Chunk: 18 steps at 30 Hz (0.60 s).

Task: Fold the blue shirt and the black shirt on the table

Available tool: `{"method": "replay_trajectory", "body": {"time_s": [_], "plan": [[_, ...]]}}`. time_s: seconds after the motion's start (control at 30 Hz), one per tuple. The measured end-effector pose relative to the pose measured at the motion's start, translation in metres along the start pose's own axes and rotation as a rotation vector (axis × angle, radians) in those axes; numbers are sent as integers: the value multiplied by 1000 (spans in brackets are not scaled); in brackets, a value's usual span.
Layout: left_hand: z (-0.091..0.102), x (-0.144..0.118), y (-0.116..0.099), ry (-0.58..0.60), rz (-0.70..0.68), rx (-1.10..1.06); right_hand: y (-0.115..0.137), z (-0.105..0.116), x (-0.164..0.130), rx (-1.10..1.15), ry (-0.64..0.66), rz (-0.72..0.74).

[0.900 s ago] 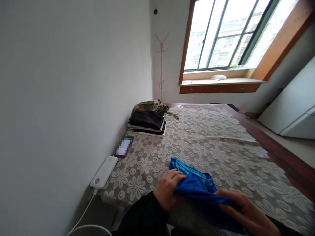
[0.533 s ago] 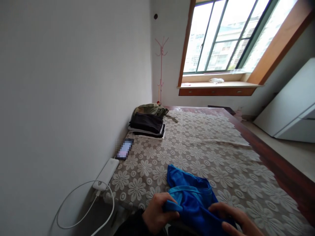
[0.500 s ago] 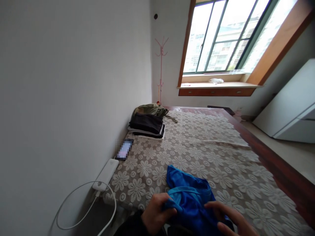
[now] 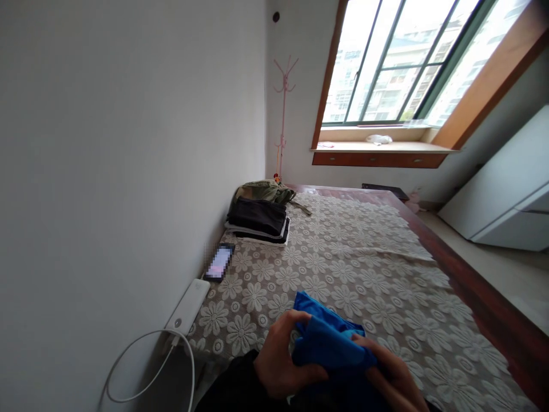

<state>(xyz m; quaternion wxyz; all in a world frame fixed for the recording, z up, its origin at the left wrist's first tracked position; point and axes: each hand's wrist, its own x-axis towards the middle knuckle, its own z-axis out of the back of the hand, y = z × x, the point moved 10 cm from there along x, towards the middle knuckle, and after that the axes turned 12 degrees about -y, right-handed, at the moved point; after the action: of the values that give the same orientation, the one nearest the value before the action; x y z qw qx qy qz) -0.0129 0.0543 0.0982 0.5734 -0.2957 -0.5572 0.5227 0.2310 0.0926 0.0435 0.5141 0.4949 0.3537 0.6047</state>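
Observation:
A piece of blue cloth, its kind not clear, is bunched and partly folded at the near edge of the table. My left hand grips its left side, fingers behind and thumb in front. On the right side my right hand pinches the cloth between thumb and fingers. The lower part of the cloth is dark and hard to make out. Beneath it lies a grey-brown tablecloth with a pale flower pattern.
A folded stack of dark and white clothes lies by the wall, with an olive bag behind it. Nearer are a phone, a white power bank and a looped white cable. A pink coat stand is in the corner.
Both hands have closed on the cloth, and its near part is now folded up over the far part. The right hand's fingers, looser before, now pinch it. The view shifted slightly.

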Motion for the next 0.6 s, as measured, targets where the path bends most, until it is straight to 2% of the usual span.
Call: {"method": "replay_trajectory", "body": {"time_s": [0.1, 0.17, 0.23, 0.3, 0.4, 0.53, 0.6], "plan": [[-15, -2, 14, 168, 66, 8, 7, 16, 9, 194, -53, -121], [-16, -2, 18, 188, 99, -32, 26, 12, 14, 304, -21, -122], [-8, 0, 14, 126, 110, -107, 50, 4, 18, 389, 23, -76], [7, 2, 4, 37, 94, -223, 69, 5, 24, 432, -3, -25], [23, 1, 2, -32, 176, -400, 77, 10, 28, 390, -47, -3], [30, -8, 41, -156, 467, -494, 78, -6, 24, 320, 125, 25], [34, -10, 62, -256, 574, -518, 72, -11, 25, 228, 128, 0]]}}
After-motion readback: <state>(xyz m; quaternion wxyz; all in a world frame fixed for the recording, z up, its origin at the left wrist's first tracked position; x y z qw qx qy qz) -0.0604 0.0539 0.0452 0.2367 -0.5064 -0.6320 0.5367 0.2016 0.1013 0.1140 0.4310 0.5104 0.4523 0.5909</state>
